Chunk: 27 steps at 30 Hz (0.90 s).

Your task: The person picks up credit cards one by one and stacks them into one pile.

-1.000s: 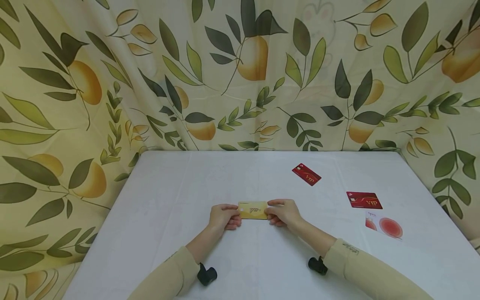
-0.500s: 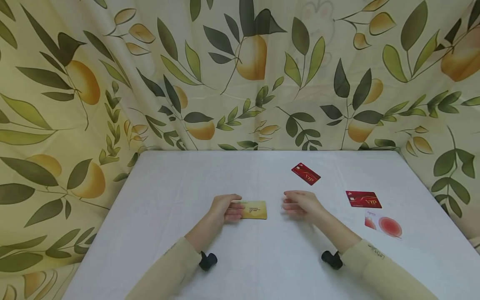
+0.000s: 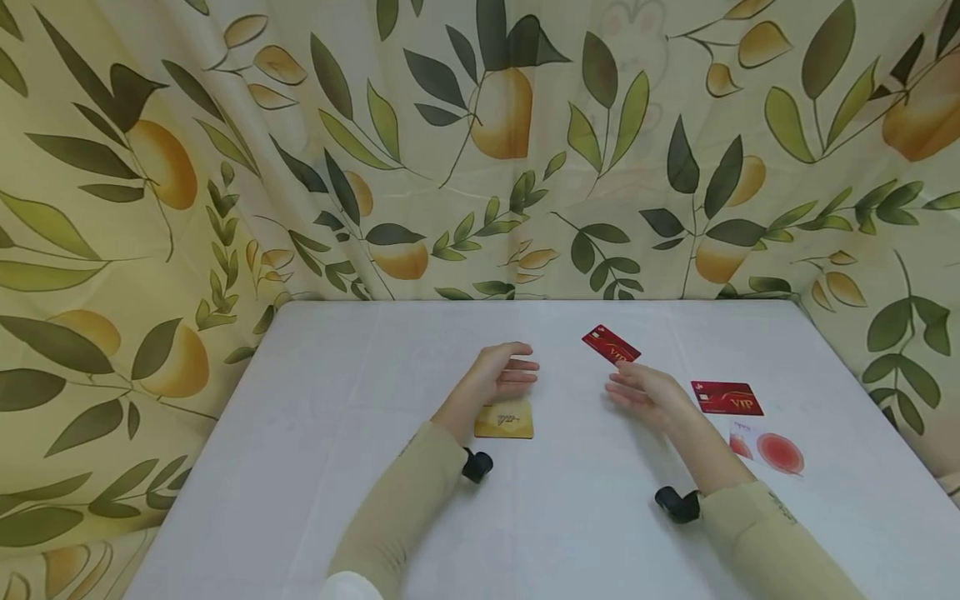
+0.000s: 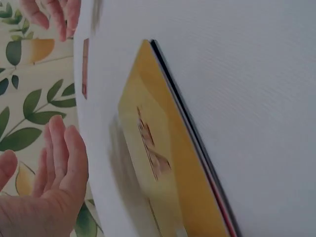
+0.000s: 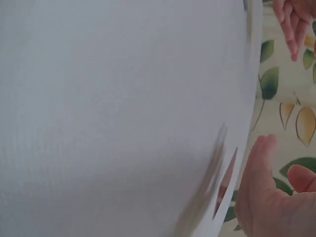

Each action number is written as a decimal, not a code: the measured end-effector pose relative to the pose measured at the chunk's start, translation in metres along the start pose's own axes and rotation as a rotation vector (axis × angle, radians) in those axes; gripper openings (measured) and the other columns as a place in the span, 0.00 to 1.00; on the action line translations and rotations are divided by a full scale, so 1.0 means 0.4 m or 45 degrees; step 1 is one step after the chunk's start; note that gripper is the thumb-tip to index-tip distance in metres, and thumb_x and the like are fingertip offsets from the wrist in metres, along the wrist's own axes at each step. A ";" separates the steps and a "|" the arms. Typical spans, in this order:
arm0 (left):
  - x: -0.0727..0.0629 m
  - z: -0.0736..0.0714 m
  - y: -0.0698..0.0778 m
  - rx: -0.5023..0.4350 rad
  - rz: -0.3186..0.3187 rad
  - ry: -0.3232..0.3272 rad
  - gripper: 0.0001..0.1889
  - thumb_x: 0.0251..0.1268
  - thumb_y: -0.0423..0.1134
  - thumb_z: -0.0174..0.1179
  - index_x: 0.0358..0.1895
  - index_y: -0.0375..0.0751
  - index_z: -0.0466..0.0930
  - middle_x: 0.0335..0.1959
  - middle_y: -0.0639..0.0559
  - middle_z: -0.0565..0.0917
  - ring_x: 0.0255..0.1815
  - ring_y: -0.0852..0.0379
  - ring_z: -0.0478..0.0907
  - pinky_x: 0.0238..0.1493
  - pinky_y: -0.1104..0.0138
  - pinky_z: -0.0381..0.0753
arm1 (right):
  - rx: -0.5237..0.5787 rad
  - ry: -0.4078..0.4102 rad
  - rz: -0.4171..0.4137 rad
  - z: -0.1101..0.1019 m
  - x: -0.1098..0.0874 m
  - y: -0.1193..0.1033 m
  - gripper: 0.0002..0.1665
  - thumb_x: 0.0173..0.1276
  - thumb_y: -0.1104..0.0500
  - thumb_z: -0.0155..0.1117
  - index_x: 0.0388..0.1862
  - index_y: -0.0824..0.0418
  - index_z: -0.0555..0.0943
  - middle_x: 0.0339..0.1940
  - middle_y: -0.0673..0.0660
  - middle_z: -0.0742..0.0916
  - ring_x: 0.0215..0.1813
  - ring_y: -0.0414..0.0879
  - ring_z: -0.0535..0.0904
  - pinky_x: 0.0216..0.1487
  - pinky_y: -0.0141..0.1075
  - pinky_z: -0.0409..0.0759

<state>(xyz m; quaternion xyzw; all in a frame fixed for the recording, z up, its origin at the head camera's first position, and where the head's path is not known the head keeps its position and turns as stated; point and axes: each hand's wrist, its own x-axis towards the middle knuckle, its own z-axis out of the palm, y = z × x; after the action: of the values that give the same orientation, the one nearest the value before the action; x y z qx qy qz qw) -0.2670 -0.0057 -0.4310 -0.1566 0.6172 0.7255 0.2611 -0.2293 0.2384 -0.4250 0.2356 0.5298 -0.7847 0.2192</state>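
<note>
Red card (image 3: 609, 343) nearest far edge of tabletop (image 3: 420, 342), long axis aslant, beyond nearer right hand (image 3: 651, 395); I see fingers straight, empty.

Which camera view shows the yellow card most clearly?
The left wrist view: there the yellow card is largest, with layered edges under it, though the frame cuts off its lower end. The head view shows it small, partly hidden by the left hand. In the right wrist view I cannot identify it.
</note>
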 end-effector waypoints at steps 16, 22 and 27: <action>0.156 0.149 0.000 -0.058 0.127 0.068 0.24 0.60 0.45 0.57 0.58 0.36 0.72 0.49 0.42 0.80 0.50 0.49 0.78 0.54 0.58 0.75 | 0.208 0.173 0.053 -0.059 0.015 -0.021 0.41 0.68 0.52 0.53 0.74 0.48 0.46 0.70 0.54 0.62 0.69 0.45 0.61 0.64 0.35 0.64; 0.406 0.180 -0.096 -0.164 0.172 -0.004 0.27 0.57 0.54 0.58 0.55 0.40 0.74 0.51 0.43 0.79 0.52 0.48 0.75 0.52 0.53 0.74 | 0.242 0.137 0.025 -0.070 0.019 -0.023 0.40 0.69 0.51 0.50 0.74 0.48 0.42 0.74 0.52 0.53 0.71 0.45 0.54 0.68 0.34 0.57; 0.418 0.199 -0.117 -0.197 0.223 -0.077 0.31 0.57 0.59 0.55 0.55 0.38 0.73 0.54 0.43 0.77 0.56 0.49 0.73 0.57 0.55 0.71 | 0.275 0.138 0.009 -0.078 0.023 -0.025 0.39 0.70 0.51 0.48 0.74 0.48 0.42 0.74 0.51 0.53 0.71 0.44 0.55 0.68 0.34 0.56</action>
<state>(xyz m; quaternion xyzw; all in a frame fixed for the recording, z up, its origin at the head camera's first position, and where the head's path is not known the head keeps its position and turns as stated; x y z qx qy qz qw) -0.3688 0.1081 -0.5461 -0.1000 0.5625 0.7954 0.2022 -0.2382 0.2701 -0.4332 0.3017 0.4525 -0.8225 0.1663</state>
